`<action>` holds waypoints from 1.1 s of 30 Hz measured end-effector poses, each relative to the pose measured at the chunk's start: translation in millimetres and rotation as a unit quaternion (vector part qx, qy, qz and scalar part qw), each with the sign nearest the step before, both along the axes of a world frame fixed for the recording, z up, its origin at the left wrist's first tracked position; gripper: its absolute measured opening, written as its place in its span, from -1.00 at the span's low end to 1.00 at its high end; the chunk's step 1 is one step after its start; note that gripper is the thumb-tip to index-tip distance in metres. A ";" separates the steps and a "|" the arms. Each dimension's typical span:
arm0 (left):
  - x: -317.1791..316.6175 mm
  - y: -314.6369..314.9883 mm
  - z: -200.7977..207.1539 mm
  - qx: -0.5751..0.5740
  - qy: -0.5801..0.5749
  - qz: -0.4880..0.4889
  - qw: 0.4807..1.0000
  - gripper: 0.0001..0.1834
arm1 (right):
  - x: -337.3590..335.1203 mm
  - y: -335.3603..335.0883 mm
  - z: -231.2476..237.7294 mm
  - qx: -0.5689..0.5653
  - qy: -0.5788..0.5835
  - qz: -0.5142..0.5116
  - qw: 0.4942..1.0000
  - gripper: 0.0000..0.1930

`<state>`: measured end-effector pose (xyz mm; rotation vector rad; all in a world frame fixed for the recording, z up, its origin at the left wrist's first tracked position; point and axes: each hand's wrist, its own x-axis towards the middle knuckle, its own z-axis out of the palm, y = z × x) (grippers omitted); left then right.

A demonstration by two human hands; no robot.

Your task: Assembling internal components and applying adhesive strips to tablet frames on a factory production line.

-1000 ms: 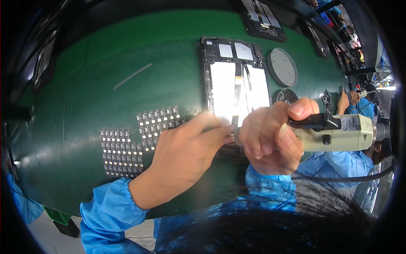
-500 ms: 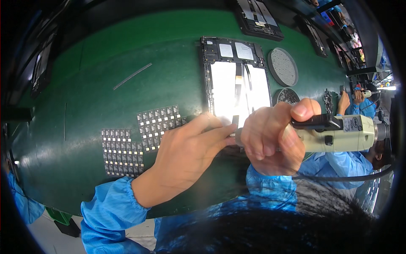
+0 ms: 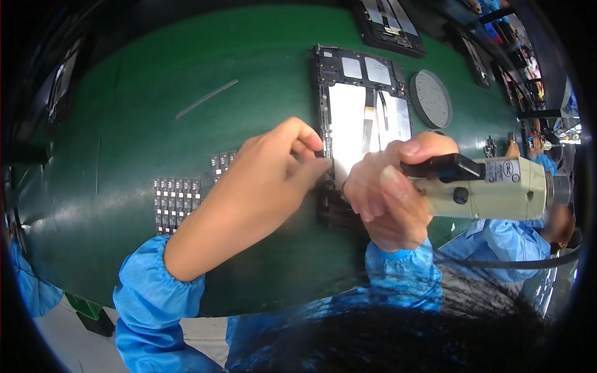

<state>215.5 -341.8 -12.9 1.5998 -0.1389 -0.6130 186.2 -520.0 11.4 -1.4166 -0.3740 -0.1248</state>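
Observation:
An opened tablet [image 3: 346, 118] with a dark frame and bright silver panels lies in front of me on the green bench. At its left edge my left hand [image 3: 264, 171] has thumb and fingers pinched together; whatever they hold is hidden. My right hand [image 3: 392, 189] is wrapped round a cream electric screwdriver [image 3: 519, 193] with a black lever, held sideways over the tablet's lower right part. Its tip is hidden behind the hand. Rows of small black parts [image 3: 174, 202] lie left of my left forearm, and a second group [image 3: 222, 161] is partly covered by that hand.
A round dish [image 3: 431, 99] stands right of the tablet, with another mostly hidden below it. A second opened device [image 3: 392, 31] lies at the back. A thin strip [image 3: 207, 99] rests on the left of the bench. The screwdriver's dark cable [image 3: 522, 263] loops at right, near a co-worker's blue sleeve [image 3: 507, 248].
My left hand has moved up from the screwdriver's tip to the tablet's left edge. The screwdriver in my right hand has shifted slightly left and up. The whole view has shifted a little.

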 end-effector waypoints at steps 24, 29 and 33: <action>3.6 -0.5 -19.2 0.003 -0.037 -0.029 0.999 -0.68 | -3.6 7.7 -5.1 -0.027 0.094 -0.137 0.986 -0.67; 3.4 0.3 -18.3 -0.001 -0.032 -0.023 0.999 -0.69 | 4.7 6.9 -10.8 -0.061 0.037 -0.055 0.996 -0.75; 3.4 -0.7 -18.0 0.006 -0.038 -0.020 0.999 -0.70 | 6.3 14.4 -11.0 -0.019 0.048 -0.042 0.998 -0.79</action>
